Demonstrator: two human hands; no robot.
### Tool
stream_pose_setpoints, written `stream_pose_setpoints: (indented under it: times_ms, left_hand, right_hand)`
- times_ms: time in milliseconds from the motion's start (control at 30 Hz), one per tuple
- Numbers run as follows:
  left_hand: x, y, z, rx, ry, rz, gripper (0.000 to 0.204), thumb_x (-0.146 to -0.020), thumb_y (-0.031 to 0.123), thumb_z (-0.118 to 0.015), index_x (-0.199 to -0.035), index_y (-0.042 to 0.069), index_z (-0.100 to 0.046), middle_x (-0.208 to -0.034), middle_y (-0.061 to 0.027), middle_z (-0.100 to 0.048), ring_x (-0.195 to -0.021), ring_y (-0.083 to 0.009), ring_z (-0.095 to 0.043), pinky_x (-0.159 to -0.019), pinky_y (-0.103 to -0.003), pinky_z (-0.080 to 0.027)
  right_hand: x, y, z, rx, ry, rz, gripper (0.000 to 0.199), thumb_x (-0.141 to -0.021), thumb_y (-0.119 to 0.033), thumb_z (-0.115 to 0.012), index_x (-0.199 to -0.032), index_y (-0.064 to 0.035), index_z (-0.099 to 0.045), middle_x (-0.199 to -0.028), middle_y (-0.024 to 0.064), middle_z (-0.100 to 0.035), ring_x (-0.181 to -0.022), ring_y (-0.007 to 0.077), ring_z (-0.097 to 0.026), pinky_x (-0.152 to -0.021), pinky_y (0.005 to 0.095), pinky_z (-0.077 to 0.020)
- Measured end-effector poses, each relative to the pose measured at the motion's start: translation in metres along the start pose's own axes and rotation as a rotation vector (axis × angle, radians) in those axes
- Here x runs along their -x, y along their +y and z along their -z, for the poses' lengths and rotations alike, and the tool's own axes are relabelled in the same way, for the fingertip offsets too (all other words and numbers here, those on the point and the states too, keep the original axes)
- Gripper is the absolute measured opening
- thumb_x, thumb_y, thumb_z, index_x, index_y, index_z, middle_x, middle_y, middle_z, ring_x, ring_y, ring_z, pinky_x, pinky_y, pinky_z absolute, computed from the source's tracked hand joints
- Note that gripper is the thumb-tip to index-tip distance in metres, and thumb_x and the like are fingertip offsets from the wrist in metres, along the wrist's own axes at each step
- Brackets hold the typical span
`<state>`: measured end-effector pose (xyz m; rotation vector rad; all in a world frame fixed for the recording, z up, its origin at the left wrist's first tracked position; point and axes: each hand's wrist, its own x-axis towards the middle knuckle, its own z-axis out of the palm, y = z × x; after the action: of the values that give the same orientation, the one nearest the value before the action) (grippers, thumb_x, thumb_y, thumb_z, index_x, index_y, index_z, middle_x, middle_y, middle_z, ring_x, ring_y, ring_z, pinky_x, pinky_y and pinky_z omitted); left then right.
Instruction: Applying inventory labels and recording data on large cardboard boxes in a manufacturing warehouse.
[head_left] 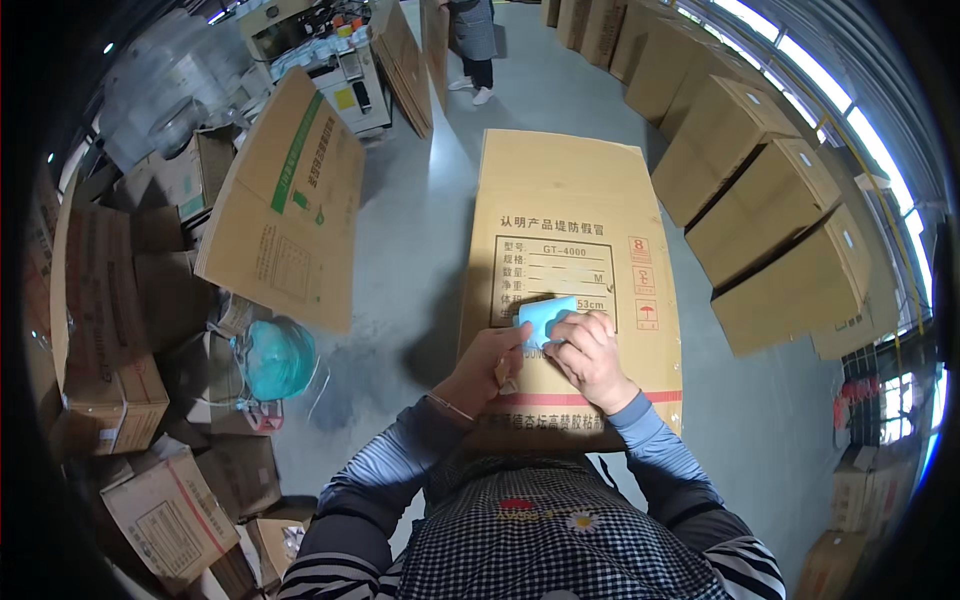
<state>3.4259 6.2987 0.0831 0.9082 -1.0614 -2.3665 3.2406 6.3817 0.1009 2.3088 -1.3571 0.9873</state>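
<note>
A small light-blue piece (541,316), thin and curved like a curled sheet or a short roll, is between my two hands. My left hand (490,362) is closed on its left side, and something small and pale (504,374) shows beneath that palm, too small to name. At its right side, my right hand (590,360) pinches the blue piece with bent fingers. Both hands are above a large cardboard box (560,185) with printed lines, a red stripe and small red symbols. The hands and the blue piece hide part of the print.
Tall cardboard boxes (790,265) line the right side. At the left, a leaning cardboard sheet (290,200) stands near stacked cartons (165,510) and a teal bag (275,360). A machine (350,90) is at the back left. Another person (473,45) stands farther back on the grey floor (410,230).
</note>
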Motion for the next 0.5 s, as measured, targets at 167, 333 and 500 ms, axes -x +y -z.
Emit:
stream_pose_setpoints:
  times_ms: [167, 333, 500]
  left_hand:
    - [-0.002, 0.007, -0.002, 0.192, 0.180, -0.001, 0.035, -0.096, 0.031, -0.062, -0.069, 0.010, -0.054, -0.055, 0.0018, -0.048, -0.046, -0.0080, -0.045, -0.043, -0.026, -0.034]
    - [-0.002, -0.004, 0.038, 0.541, 0.652, -0.202, 0.027, -0.095, 0.023, -0.063, -0.074, 0.008, -0.056, -0.056, 0.0031, -0.047, -0.044, -0.0069, -0.042, -0.041, -0.026, -0.032]
    - [0.039, -0.047, 0.054, 0.187, 0.780, -0.504, 0.030, -0.095, 0.022, -0.063, -0.070, 0.008, -0.056, -0.053, 0.0037, -0.046, -0.041, -0.0055, -0.039, -0.039, -0.025, -0.029]
  right_hand:
    - [-0.009, -0.017, 0.018, -0.058, -0.091, 0.072, 0.013, -0.071, -0.010, -0.067, -0.084, -0.0111, -0.066, -0.106, 0.0019, -0.062, -0.109, 0.0214, -0.056, -0.096, 0.0413, -0.0401]
    - [-0.037, -0.022, 0.065, -0.593, 0.178, -0.014, 0.015, -0.076, -0.017, -0.078, -0.085, -0.0152, -0.066, -0.090, -0.0025, -0.067, -0.109, 0.0236, -0.052, -0.096, 0.0442, -0.0369]
    - [-0.043, 0.054, 0.035, -1.577, -0.292, -1.000, 0.011, -0.089, -0.007, -0.066, -0.097, -0.0027, -0.062, -0.088, 0.0027, -0.067, -0.088, 0.0128, -0.061, -0.076, 0.0245, -0.0485]
